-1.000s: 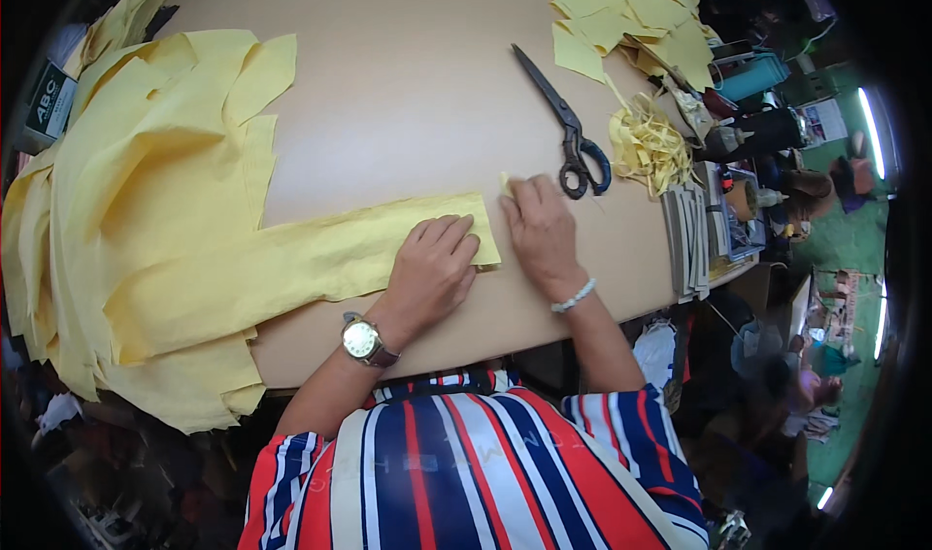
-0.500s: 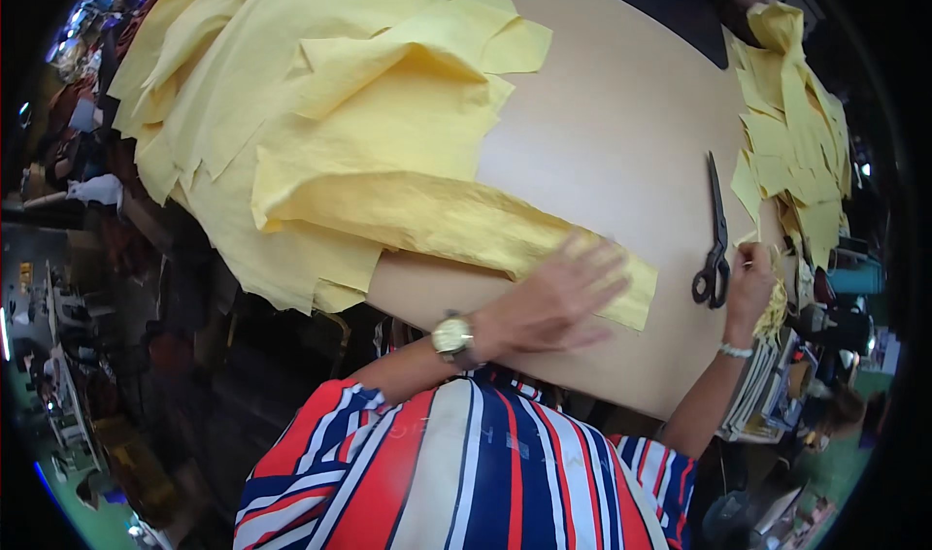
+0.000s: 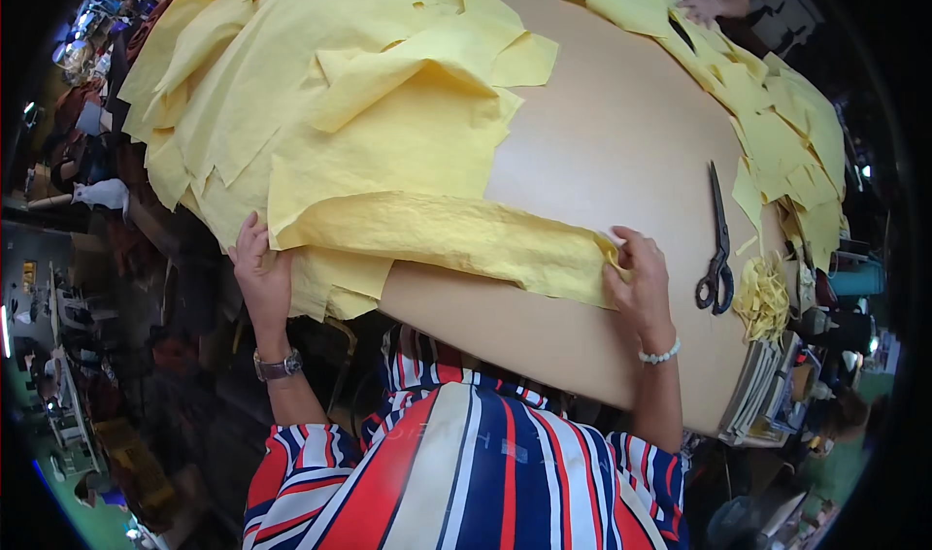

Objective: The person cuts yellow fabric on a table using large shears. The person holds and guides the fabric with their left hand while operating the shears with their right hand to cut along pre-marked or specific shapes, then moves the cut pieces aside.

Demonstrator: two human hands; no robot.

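A long yellow piece of cloth (image 3: 447, 234) lies partly over the big pile of yellow cloth (image 3: 243, 94) and reaches right across the tan tabletop. My right hand (image 3: 641, 283) pinches its right end, where the corner curls up. At its left end, my left hand (image 3: 262, 278) has its fingers closed at the cloth's edge, beside the pile; the fingertips are partly hidden. Black-handled scissors (image 3: 716, 259) rest on the table to the right of my right hand, blades pointing away.
Thin yellow trimmings (image 3: 762, 298) are heaped at the table's right edge. Yellow cut pieces (image 3: 786, 133) lie along the far right, with another person's hand (image 3: 701, 8) near them. A stack of papers or boards (image 3: 762, 385) sits below the right edge.
My left hand has moved from the middle of the cloth to its left end. My right hand has left the trimmings and taken the right end. Across the table, yellow cloth has been spread out.
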